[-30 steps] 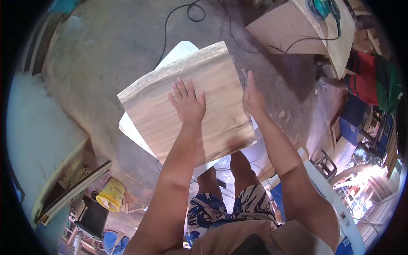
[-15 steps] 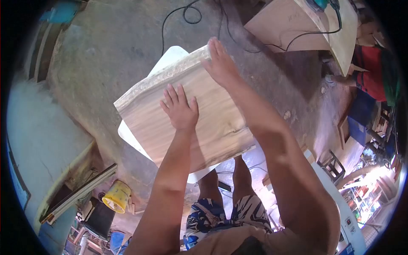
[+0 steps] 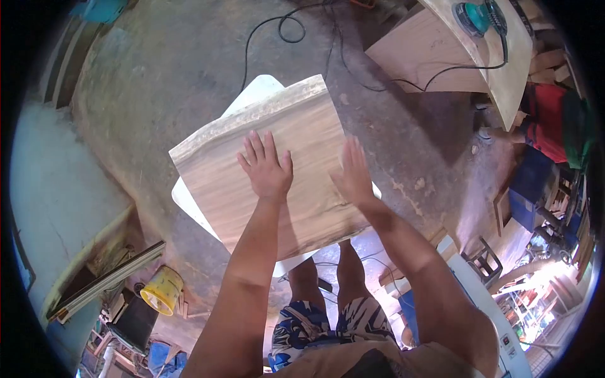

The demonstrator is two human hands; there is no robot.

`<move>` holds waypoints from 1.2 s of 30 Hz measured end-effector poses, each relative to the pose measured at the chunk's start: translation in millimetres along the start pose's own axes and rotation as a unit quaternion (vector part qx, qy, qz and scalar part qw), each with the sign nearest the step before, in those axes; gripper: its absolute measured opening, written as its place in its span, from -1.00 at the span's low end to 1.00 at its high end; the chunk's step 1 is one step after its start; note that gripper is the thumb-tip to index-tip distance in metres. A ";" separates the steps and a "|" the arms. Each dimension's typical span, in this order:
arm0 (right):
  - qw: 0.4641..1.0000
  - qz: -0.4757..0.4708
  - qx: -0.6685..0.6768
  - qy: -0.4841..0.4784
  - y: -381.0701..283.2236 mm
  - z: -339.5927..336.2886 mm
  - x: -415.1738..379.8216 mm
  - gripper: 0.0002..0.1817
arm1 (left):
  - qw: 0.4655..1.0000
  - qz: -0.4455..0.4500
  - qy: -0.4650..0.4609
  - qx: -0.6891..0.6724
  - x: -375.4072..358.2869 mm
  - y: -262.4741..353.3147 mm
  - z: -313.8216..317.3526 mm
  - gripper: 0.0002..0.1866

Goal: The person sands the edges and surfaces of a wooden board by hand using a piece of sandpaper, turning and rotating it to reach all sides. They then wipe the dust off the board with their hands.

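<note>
A wide wooden slab [image 3: 252, 195] with a rough, pale live edge along its far side lies on a white stool [image 3: 255, 93], whose corners stick out beneath it. My left hand [image 3: 270, 167] rests flat on the slab's middle with its fingers spread. Over the slab's right edge is my right hand [image 3: 354, 173], slightly blurred, its fingers stretched out and the thumb apart. Neither hand is wrapped around anything.
At the upper right a green sander [image 3: 471, 19] sits on a pale wooden panel [image 3: 513, 69], its black cord [image 3: 454, 68] running over the floor. A yellow bucket [image 3: 162, 291] stands at lower left. Another person's red garment [image 3: 545, 120] shows at right.
My right hand has slid from the slab's far right corner toward me along its right edge. My left hand has stayed on the slab. The view has shifted slightly, showing more of the sander.
</note>
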State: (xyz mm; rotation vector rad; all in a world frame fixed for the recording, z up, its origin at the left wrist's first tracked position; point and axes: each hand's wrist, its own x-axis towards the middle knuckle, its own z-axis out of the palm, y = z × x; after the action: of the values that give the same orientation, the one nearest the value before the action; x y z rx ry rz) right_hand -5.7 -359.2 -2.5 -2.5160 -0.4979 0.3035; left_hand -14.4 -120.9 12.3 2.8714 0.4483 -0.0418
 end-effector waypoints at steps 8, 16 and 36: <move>0.998 0.001 -0.014 0.055 -21.4 -8.7 143.4 -0.08 | 1.000 -0.003 0.005 0.002 1.9 2.5 1.6 -0.30; 0.998 0.023 0.004 -0.053 0.8 -6.5 -18.6 0.01 | 1.000 -0.002 -0.003 -0.008 0.8 1.4 0.5 -0.31; 0.996 0.021 0.071 0.051 -23.1 -10.2 177.0 -0.02 | 1.000 -0.003 -0.006 0.004 -0.3 2.0 1.6 -0.29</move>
State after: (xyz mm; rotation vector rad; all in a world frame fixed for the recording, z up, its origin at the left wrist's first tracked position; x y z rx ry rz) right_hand 151.2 -273.6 -0.6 -2.3915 -0.3695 0.2160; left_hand -14.1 -123.2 11.2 2.8766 0.4557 -0.0631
